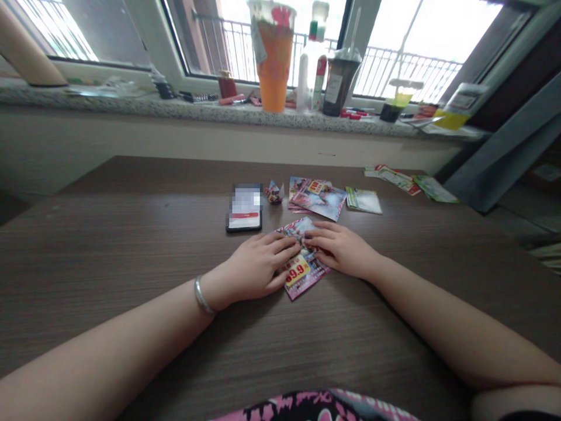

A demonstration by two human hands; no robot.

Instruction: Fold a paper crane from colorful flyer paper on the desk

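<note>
A colourful printed flyer sheet (301, 271) with a yellow price tag lies on the dark wooden table (131, 245) in front of me. My left hand (258, 266), a silver bangle on its wrist, lies flat on the sheet's left side with fingers stretched out. My right hand (339, 248) presses flat on the sheet's right side, fingers pointing left. The fingertips of both hands nearly meet over the paper. Neither hand grips anything.
A phone (244, 207) lies just beyond the hands, with a small folded paper piece (274, 192) and a stack of flyers (316, 197) beside it. More leaflets (363, 200) lie to the right. Cups and bottles (274, 55) stand on the windowsill.
</note>
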